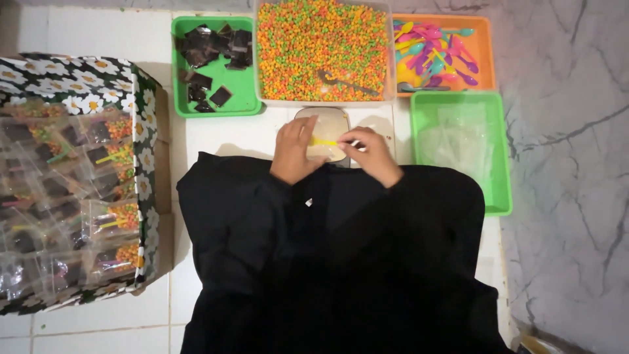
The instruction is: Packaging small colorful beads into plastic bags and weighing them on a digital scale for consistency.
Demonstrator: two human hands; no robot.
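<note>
The person's left hand (298, 149) and right hand (372, 152) are meeting over a small clear packet (325, 134) that is lying on the white tiled floor (223, 134), just in front of the black-sleeved lap. The right hand's fingers are pinching together on the end of a yellow plastic spoon (324, 141), which is lying across the packet toward the left hand; the left hand's fingers are resting curled on the packet's left edge, and whether they are gripping it cannot be told. Beyond the hands, a clear tub of orange and green cereal balls (314, 46) is sitting between a green tray of dark square pieces (244, 92) and an orange tray of coloured spoons (481, 46). A green tray of empty clear bags (499, 157) is standing to the right, and a daisy-patterned box of filled packets (141, 131) is standing to the left.
</note>
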